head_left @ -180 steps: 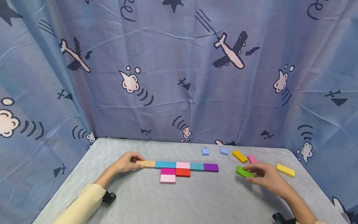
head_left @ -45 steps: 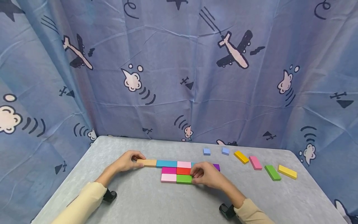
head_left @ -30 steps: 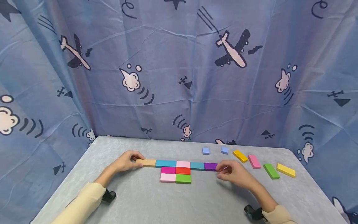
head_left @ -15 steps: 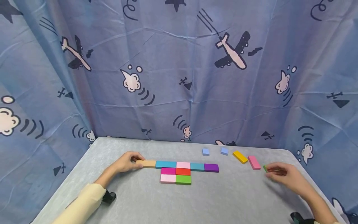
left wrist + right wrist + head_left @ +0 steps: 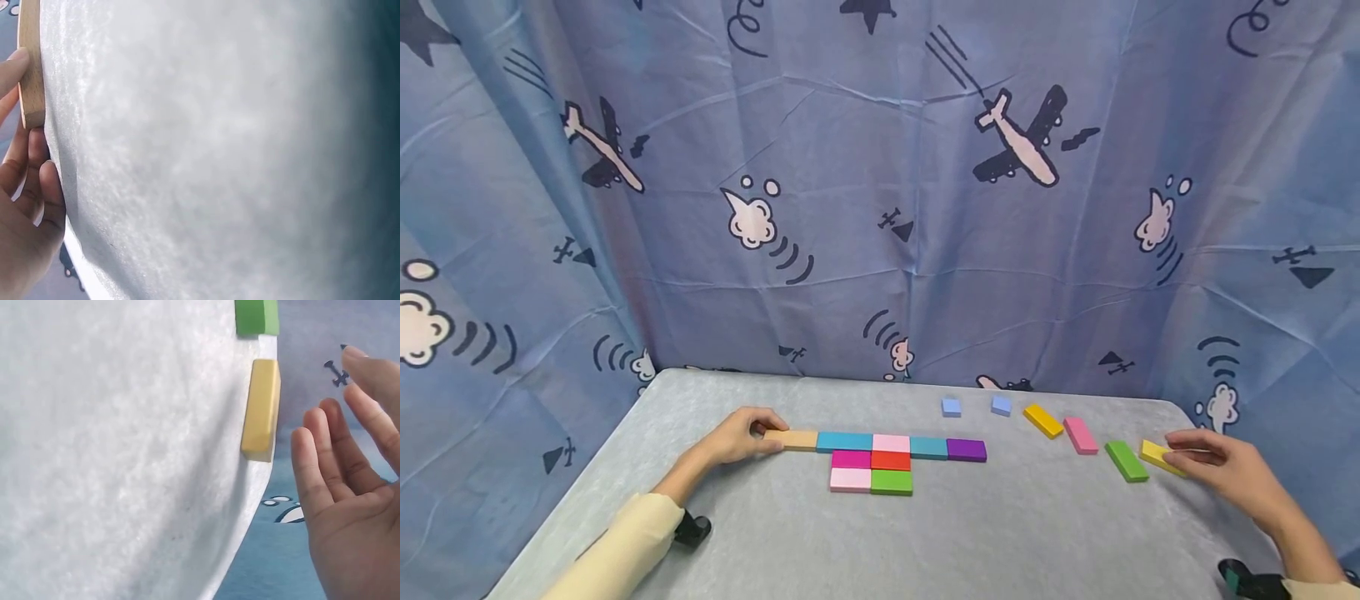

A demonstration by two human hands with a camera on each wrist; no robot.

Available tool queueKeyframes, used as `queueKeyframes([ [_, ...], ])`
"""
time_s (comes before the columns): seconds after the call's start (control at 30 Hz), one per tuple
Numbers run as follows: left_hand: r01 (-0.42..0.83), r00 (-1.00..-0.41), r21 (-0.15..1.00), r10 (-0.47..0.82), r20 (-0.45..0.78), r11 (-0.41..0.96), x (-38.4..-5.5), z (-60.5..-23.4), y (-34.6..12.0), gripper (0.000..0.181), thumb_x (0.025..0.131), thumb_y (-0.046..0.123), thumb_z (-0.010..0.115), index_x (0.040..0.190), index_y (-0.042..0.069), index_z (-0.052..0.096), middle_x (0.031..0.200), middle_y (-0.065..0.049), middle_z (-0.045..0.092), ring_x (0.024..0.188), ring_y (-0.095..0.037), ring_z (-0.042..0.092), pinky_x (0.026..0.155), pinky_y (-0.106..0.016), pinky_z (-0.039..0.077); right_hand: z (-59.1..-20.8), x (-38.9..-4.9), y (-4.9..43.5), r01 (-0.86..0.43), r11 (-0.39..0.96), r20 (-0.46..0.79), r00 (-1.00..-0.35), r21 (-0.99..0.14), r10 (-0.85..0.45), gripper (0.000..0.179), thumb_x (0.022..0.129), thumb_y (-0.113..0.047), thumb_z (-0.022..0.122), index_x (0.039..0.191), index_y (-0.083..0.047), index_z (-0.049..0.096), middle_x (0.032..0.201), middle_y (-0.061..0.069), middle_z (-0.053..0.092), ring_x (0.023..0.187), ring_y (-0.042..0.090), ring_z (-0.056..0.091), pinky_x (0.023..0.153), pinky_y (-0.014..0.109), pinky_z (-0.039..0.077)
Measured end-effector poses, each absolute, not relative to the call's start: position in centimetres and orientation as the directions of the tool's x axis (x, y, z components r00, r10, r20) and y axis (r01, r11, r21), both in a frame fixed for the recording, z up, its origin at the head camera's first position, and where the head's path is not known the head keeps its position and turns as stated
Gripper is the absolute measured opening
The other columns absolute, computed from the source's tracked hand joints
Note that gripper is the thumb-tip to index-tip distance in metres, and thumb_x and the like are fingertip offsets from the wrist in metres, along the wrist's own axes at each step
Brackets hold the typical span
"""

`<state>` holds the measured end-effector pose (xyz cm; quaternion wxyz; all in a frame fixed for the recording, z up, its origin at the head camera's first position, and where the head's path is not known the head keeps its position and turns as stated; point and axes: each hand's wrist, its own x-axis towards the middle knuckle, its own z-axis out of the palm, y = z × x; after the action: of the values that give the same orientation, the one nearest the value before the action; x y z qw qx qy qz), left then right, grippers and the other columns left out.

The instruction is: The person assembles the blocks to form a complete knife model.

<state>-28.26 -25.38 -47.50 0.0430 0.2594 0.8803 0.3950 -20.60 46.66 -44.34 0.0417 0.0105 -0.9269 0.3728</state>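
At the left end of a row of flat blocks, my left hand (image 5: 739,438) pinches a tan wooden block (image 5: 799,440); the left wrist view shows thumb and fingers at the end of that wooden block (image 5: 32,75). Rightward follow a long blue block (image 5: 845,442), a light pink, a shorter blue and a purple block (image 5: 966,450). Below them sit magenta, red (image 5: 891,460), pale pink and green (image 5: 891,482) blocks. My right hand (image 5: 1225,471) hovers by a yellow block (image 5: 1156,454), and in the right wrist view its loosely bent fingers (image 5: 306,459) stand apart from it.
Loose on the grey table (image 5: 1000,533) lie two small light blue blocks (image 5: 951,407), an orange-yellow block (image 5: 1043,421), a pink block (image 5: 1081,436) and another green block (image 5: 1126,462). A patterned blue curtain (image 5: 850,208) hangs behind the table.
A green block has gone from my right hand to below the red one. The right hand has then moved right, past the other green block to the yellow one. The left hand stays put.
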Motion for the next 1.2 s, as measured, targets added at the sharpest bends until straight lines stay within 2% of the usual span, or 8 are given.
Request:
queueKeyframes([
  [0.23,0.425,-0.859,0.722,0.495,0.132,0.545,-28.3,-47.5,-25.5,0.019,0.087,0.008,0.081,0.105,0.004,0.076,0.1,-0.002,0.071,0.091,-0.023,0.062,0.081,-0.036,0.05,-44.5,-21.2,47.4,0.005,0.732,0.057,-0.997,-0.682,0.06,0.062,0.096,-0.035,0.073,0.13,0.014,0.057,0.116,0.024,0.067,0.083,-0.013,0.054,0.067,0.026,0.054],
  [0.5,0.425,-0.86,0.719,0.492,0.132,0.55,-28.4,-47.6,-25.6,0.019,0.087,0.008,0.081,0.105,0.005,0.076,0.1,-0.002,0.071,0.091,-0.02,0.062,0.082,-0.037,0.051,-45.5,-21.9,48.4,0.006,0.733,0.042,-0.998,-0.68,0.048,0.072,0.092,-0.034,0.079,0.135,0.015,0.051,0.124,0.032,0.061,0.087,-0.016,0.049,0.069,0.021,0.052],
  [0.63,0.419,-0.863,0.722,0.488,0.129,0.551,-28.4,-47.7,-25.6,0.02,0.087,0.009,0.082,0.106,0.005,0.076,0.101,-0.002,0.071,0.09,-0.021,0.062,0.081,-0.037,0.05,-46.1,-22.2,48.6,0.02,0.744,0.005,-1.0,-0.668,0.031,0.077,0.089,-0.037,0.081,0.136,0.016,0.05,0.128,0.033,0.058,0.093,-0.002,0.058,0.072,0.024,0.054],
  [0.73,0.411,-0.867,0.726,0.483,0.124,0.552,-28.5,-47.7,-25.5,0.02,0.087,0.009,0.082,0.106,0.006,0.076,0.101,-0.002,0.071,0.09,-0.021,0.061,0.081,-0.036,0.05,-46.4,-22.4,48.6,0.035,0.754,-0.029,-0.999,-0.656,0.021,0.082,0.089,-0.041,0.08,0.137,0.017,0.048,0.131,0.036,0.054,0.103,0.026,0.064,0.079,0.037,0.056],
  [0.87,0.408,-0.869,0.725,0.479,0.123,0.554,-28.4,-47.6,-25.5,0.02,0.087,0.008,0.082,0.106,0.005,0.076,0.101,-0.003,0.072,0.09,-0.021,0.061,0.081,-0.036,0.05,-46.3,-22.5,48.4,0.064,0.755,-0.066,-0.997,-0.652,0.028,0.085,0.09,-0.044,0.078,0.139,0.017,0.046,0.136,0.039,0.049,0.118,0.055,0.051,0.087,0.056,0.05],
  [0.93,0.408,-0.871,0.721,0.476,0.123,0.56,-28.4,-47.5,-25.5,0.019,0.087,0.008,0.081,0.106,0.005,0.076,0.101,-0.003,0.072,0.09,-0.021,0.062,0.081,-0.037,0.05,-46.1,-22.6,48.3,0.074,0.755,-0.082,-0.996,-0.652,0.027,0.084,0.092,-0.044,0.076,0.14,0.017,0.045,0.138,0.039,0.047,0.121,0.057,0.046,0.089,0.061,0.047],
  [1.2,0.431,-0.862,0.711,0.486,0.142,0.556,-28.1,-47.4,-25.4,0.019,0.088,0.008,0.081,0.106,0.004,0.076,0.101,-0.004,0.072,0.091,-0.022,0.063,0.082,-0.038,0.051,-46.5,-22.8,48.5,0.067,0.769,-0.07,-0.997,-0.636,0.029,0.078,0.092,-0.041,0.077,0.136,0.018,0.049,0.135,0.04,0.048,0.119,0.056,0.047,0.09,0.062,0.046],
])
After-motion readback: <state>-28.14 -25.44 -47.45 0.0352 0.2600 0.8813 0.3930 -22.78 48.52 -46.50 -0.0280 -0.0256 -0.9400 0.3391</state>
